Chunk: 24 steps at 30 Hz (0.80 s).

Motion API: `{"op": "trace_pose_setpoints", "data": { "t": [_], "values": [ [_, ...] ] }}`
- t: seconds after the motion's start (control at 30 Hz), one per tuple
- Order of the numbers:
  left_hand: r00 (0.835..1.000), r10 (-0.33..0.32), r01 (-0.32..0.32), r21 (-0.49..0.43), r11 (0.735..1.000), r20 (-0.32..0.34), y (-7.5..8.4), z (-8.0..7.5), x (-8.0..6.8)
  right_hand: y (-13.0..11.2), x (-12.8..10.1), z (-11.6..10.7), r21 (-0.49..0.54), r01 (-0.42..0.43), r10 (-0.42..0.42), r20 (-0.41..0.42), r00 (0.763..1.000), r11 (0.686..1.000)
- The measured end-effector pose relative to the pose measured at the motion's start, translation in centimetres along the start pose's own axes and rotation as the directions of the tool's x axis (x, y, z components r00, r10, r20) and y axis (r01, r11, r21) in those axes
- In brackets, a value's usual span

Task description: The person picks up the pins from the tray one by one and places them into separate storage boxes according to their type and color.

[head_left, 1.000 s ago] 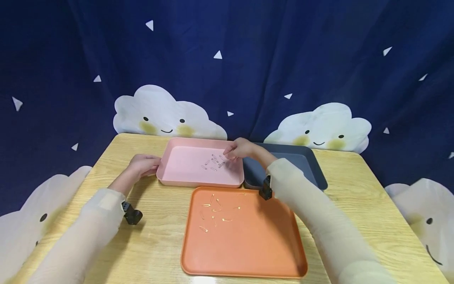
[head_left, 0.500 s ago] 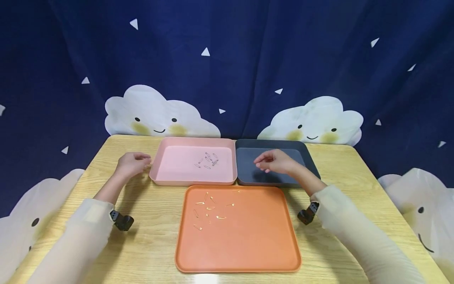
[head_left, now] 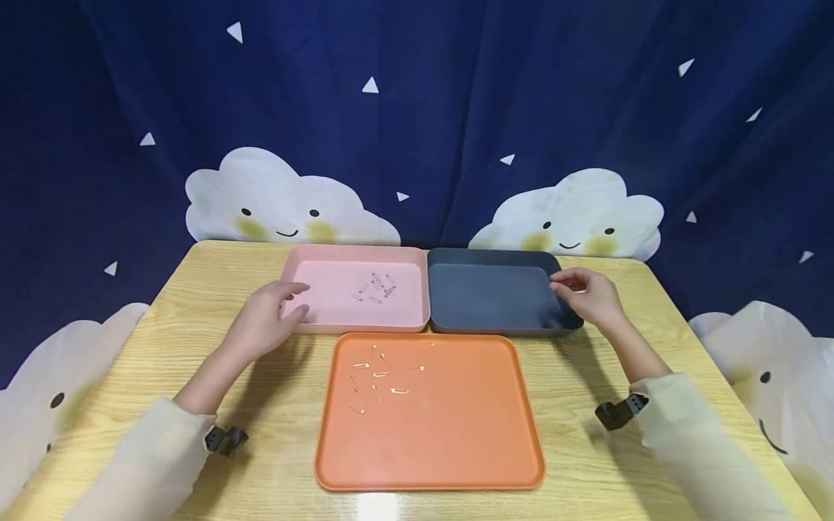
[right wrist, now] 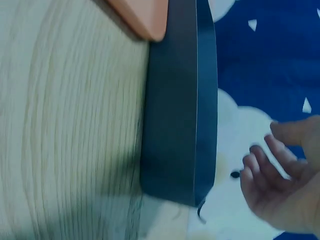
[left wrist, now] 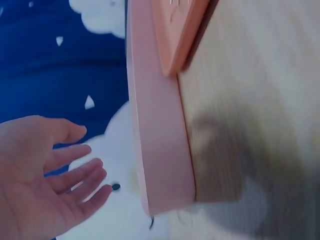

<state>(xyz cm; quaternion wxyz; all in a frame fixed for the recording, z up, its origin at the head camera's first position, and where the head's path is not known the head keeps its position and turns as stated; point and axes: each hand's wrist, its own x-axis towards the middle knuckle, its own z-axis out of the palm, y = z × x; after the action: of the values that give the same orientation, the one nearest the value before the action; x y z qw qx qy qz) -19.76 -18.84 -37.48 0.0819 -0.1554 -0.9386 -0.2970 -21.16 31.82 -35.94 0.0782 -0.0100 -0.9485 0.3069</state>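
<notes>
Dark blue cloth printed with white triangles and smiling clouds (head_left: 287, 202) hangs behind a pale wooden bench (head_left: 658, 347). Three trays stand on the bench. A pink tray (head_left: 339, 318) sits at the back left, and a dark grey tray (head_left: 489, 297) sits at the back right, the two touching along their inner walls. An orange tray (head_left: 456, 434) lies in front of both, its rear edge just beside their front walls.

The pink tray holds a small cluster of silver safety pins (head_left: 376, 287) toward its right half. The orange tray holds scattered gold safety pins (head_left: 378, 376) in its rear left quarter. No contents are visible in the dark grey tray.

The left hand (head_left: 267, 318) is at the front left corner of the pink tray, fingers extended and relaxed, fingertips over the rim. The left wrist view shows the palm open and holding nothing; contact with the rim cannot be confirmed. The right hand (head_left: 589, 293) is at the right wall of the dark grey tray, fingers loosely bent toward the rim. The right wrist view shows its grip empty, with fingers apart from the tray wall. Both forearms wear pale sleeves with a black wrist mount.
</notes>
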Motion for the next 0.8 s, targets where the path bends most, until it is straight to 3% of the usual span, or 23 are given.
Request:
{"op": "trace_pose_setpoints", "data": {
  "t": [0.13, 0.23, 0.3, 0.43, 0.53, 0.7, 0.8],
  "values": [
    [0.993, 0.119, -0.118, -0.021, 0.993, 0.017, 1.3, 1.1, -0.9, 1.8, 0.9, -1.3, 0.065, -0.154, 0.153, 0.017, 0.988, 0.986],
    [0.982, 0.177, -0.173, -0.079, 0.982, 0.059, 2.3, 1.8, -1.5, 3.6, 1.9, -1.9, 0.215, -0.284, 0.251, 0.169, 0.953, 0.934],
    [0.972, 0.209, -0.198, -0.107, 0.974, 0.104, 3.0, 2.3, -1.9, 5.0, 2.7, -2.1, 0.325, -0.368, 0.271, 0.308, 0.912, 0.871],
    [0.938, 0.270, -0.252, -0.108, 0.962, 0.217, 4.1, 3.2, -2.8, 7.6, 3.8, -2.2, 0.457, -0.511, 0.226, 0.543, 0.808, 0.728],
    [0.907, 0.312, -0.304, -0.073, 0.950, 0.283, 4.6, 3.7, -3.3, 8.9, 4.5, -2.3, 0.510, -0.570, 0.168, 0.633, 0.756, 0.644],
    [0.865, 0.350, -0.351, -0.066, 0.934, 0.360, 4.8, 4.3, -4.3, 10.1, 4.9, -2.3, 0.569, -0.641, 0.104, 0.701, 0.705, 0.515],
    [0.849, 0.353, -0.358, -0.063, 0.932, 0.394, 4.8, 4.6, -4.8, 10.6, 5.1, -2.3, 0.569, -0.664, 0.094, 0.721, 0.687, 0.485]
  ]
}}
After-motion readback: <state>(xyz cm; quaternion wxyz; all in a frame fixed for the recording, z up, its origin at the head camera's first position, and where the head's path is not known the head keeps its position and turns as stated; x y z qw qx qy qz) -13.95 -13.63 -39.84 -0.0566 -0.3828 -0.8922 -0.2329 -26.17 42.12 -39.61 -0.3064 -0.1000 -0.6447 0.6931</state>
